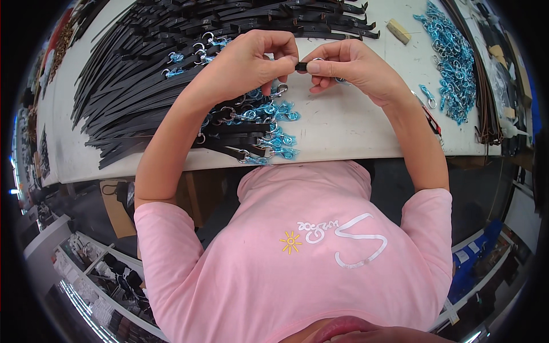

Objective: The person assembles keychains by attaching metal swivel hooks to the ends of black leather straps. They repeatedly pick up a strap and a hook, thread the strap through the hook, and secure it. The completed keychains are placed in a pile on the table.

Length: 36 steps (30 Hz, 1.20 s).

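Above the far middle of the table, my left hand point(257, 60) and my right hand point(360, 66) meet, both closed in a pinch. Between their fingertips is the end of a black strap point(301, 67); most of it is hidden by my fingers. A bit of shiny metal and blue shows behind my right fingers, too covered to make out fully. Below my left hand lie several black straps with metal snap hooks point(269, 111) partly wrapped in blue film. Many long black straps point(123, 86) spread over the table's left side.
A heap of blue-wrapped snap hooks point(452, 60) lies at the right, with one loose snap hook point(428, 96) beside it. A red-handled tool point(432, 118) rests near my right forearm. A tan block point(398, 31) sits at the back. Brown straps point(487, 108) hang at the right edge.
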Each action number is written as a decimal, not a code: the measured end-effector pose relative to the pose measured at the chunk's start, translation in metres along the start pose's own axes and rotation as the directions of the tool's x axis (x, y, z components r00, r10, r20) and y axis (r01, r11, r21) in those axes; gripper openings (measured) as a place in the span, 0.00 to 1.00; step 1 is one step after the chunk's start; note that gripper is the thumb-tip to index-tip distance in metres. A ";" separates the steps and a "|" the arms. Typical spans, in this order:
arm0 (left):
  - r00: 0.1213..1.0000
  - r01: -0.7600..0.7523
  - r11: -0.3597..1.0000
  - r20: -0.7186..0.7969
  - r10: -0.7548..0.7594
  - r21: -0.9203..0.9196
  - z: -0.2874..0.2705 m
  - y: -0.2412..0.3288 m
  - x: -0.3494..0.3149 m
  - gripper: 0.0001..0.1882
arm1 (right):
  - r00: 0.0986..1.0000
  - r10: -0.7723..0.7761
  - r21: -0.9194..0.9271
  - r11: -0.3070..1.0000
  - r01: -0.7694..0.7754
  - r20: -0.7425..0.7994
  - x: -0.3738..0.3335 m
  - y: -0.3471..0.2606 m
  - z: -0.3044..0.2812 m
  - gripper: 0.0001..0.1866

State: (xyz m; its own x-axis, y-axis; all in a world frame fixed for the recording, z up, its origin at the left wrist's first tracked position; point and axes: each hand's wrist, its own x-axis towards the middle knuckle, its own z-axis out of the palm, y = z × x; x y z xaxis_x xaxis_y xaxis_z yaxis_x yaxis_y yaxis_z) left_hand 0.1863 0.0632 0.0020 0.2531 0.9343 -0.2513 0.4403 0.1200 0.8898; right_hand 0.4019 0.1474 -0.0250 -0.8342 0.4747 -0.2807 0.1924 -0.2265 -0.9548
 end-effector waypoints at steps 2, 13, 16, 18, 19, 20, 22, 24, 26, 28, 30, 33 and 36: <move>1.000 -0.018 0.998 -0.006 0.017 -0.065 0.000 -0.005 0.000 0.06 | 1.000 0.000 -0.005 1.000 0.000 0.000 0.001 0.000 0.001 0.15; 1.000 -0.010 0.999 0.001 0.010 -0.053 0.000 -0.002 0.001 0.05 | 1.000 0.002 0.018 1.000 -0.002 -0.008 0.000 0.002 0.001 0.14; 0.998 -0.056 0.994 0.011 0.057 -0.096 0.000 -0.007 0.002 0.06 | 1.000 -0.021 0.001 1.000 0.021 -0.017 0.001 0.003 -0.001 0.14; 0.998 -0.069 0.996 0.011 0.069 -0.049 0.000 -0.006 0.002 0.06 | 1.000 -0.011 -0.001 1.000 0.011 -0.020 0.001 0.003 -0.001 0.14; 0.997 -0.074 0.997 0.012 0.075 -0.027 0.000 -0.006 0.001 0.06 | 1.000 -0.005 -0.002 1.000 0.005 -0.021 0.000 0.003 -0.001 0.15; 0.998 -0.054 0.998 0.009 0.054 -0.015 0.000 -0.005 0.001 0.06 | 1.000 -0.004 -0.010 1.000 0.004 -0.020 0.000 0.003 0.000 0.14; 1.000 -0.014 1.000 -0.001 0.014 0.007 0.001 -0.001 0.000 0.06 | 1.000 -0.001 -0.028 1.000 0.000 -0.017 -0.001 0.001 0.003 0.13; 0.999 -0.049 0.997 -0.007 0.049 -0.052 0.001 -0.007 0.001 0.06 | 1.000 -0.014 -0.029 0.999 0.013 -0.016 -0.001 0.000 0.002 0.13; 0.999 -0.054 0.997 0.000 0.054 -0.059 0.000 -0.008 0.002 0.06 | 1.000 -0.019 -0.018 1.000 0.018 -0.015 -0.001 0.001 0.001 0.13; 0.999 -0.027 1.000 0.020 0.027 -0.015 -0.001 -0.005 0.002 0.07 | 1.000 -0.013 0.006 1.000 0.013 -0.009 0.000 0.003 0.000 0.14; 1.000 -0.008 1.000 0.004 0.008 0.030 0.000 -0.002 0.001 0.07 | 1.000 -0.008 0.004 1.000 0.008 -0.009 0.000 0.003 0.000 0.14; 0.999 -0.034 0.999 0.001 0.034 -0.010 0.000 -0.007 0.002 0.07 | 1.000 -0.012 0.021 1.000 0.012 -0.010 0.000 0.004 -0.001 0.14; 0.998 -0.063 0.997 0.021 0.064 -0.044 -0.002 -0.006 0.001 0.06 | 1.000 -0.006 -0.004 1.000 0.005 -0.016 -0.001 0.001 0.000 0.14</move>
State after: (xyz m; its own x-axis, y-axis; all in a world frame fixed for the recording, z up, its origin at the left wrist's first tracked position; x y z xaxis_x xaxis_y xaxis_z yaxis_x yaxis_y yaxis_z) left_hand 0.1821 0.0647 -0.0025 0.2990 0.9328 -0.2013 0.3847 0.0753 0.9200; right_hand 0.4031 0.1461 -0.0256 -0.8269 0.4895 -0.2769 0.1897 -0.2207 -0.9567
